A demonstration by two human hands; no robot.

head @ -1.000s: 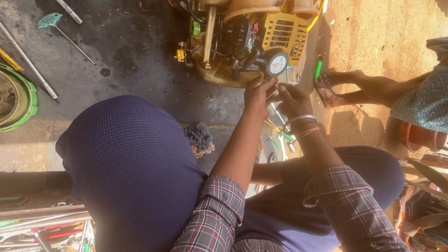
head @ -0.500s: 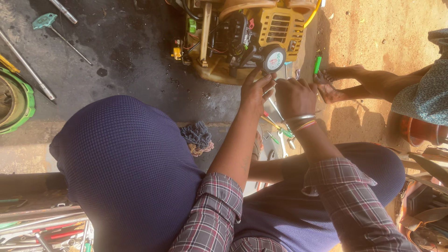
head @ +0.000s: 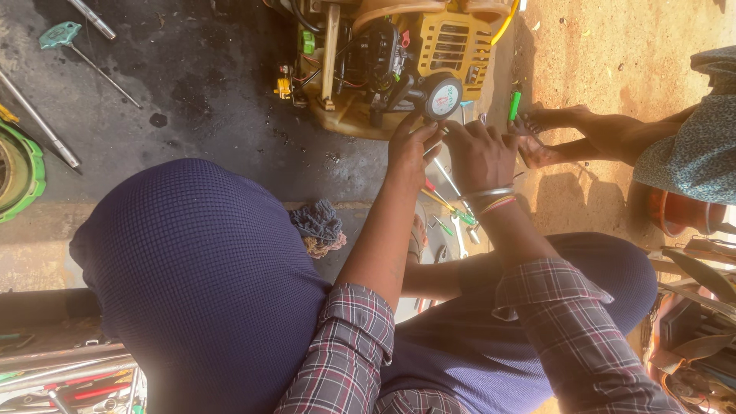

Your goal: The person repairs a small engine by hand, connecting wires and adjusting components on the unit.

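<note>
Two bare hands at work on the small yellow-and-black petrol engine (head: pixel 391 61), set on dark, oil-stained concrete. Left hand (head: pixel 410 149) pressed against the engine's lower edge, fingers curled around something slim just under the round black cap with a pale label (head: pixel 443 97); cannot tell exactly what is pinched. Right hand (head: pixel 481 156), ringed with thin metal bangles at the wrist, just beside the left, fingers bent toward the same cap, touching or nearly so.

Judged as a fitting or loosening step at that cap; next move likely calls for a steady grip and a turn with one of the slim tools nearby.

Below the engine, between the knees: coloured-handled screwdrivers and a bright steel spanner (head: pixel 452 222), hard and glossy. Left of the engine: crumpled blue-grey rag (head: pixel 318 226), soft and frayed; farther left, teal T-handled wrench (head: pixel 73 42) and bare steel rod (head: pixel 38 123). Right of the engine: sandy ground, green cylindrical lighter-like item (head: pixel 514 105), and another person's bare feet (head: pixel 552 134).
</note>
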